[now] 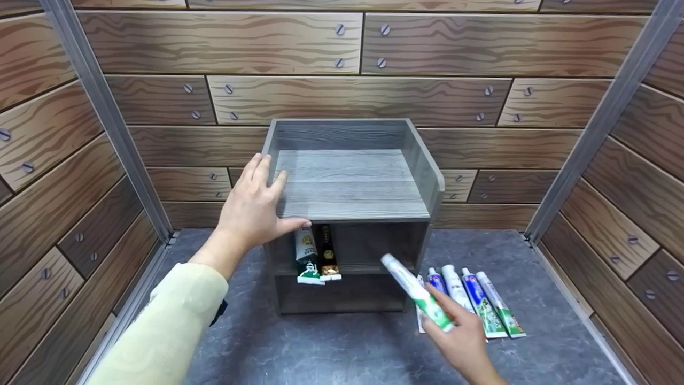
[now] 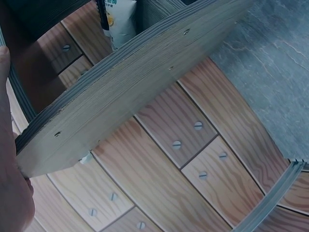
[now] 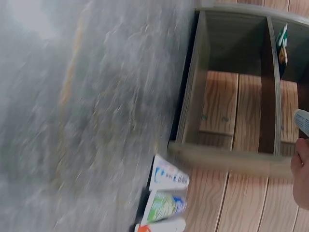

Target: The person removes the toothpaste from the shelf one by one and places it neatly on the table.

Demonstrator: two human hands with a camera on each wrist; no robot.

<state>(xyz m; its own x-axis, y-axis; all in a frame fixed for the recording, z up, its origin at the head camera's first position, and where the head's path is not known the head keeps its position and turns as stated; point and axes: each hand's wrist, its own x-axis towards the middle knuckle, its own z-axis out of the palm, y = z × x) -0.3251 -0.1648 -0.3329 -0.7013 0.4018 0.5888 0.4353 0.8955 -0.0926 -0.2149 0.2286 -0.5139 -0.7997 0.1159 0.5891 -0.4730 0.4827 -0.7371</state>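
Observation:
A small grey wooden shelf unit (image 1: pixel 352 184) stands against the back wall. My left hand (image 1: pixel 254 203) rests on its left side, fingers along the top edge and thumb at the front. In the right hand (image 1: pixel 462 331) is a white and green toothpaste tube (image 1: pixel 414 289), gripped near its flat end, with the cap end pointing at the shelf opening. On the middle shelf, at the left, lie a green and white toothpaste tube (image 1: pixel 306 256) and a black and gold toothpaste tube (image 1: pixel 328 254), side by side. The right wrist view shows only part of the held tube (image 3: pixel 302 121).
Several toothpaste tubes (image 1: pixel 483 305) lie in a row on the grey floor (image 1: pixel 342 353), right of the shelf unit. Wood-patterned panels (image 1: pixel 288 43) form the back and side walls, with metal strips (image 1: pixel 593 115) at the corners.

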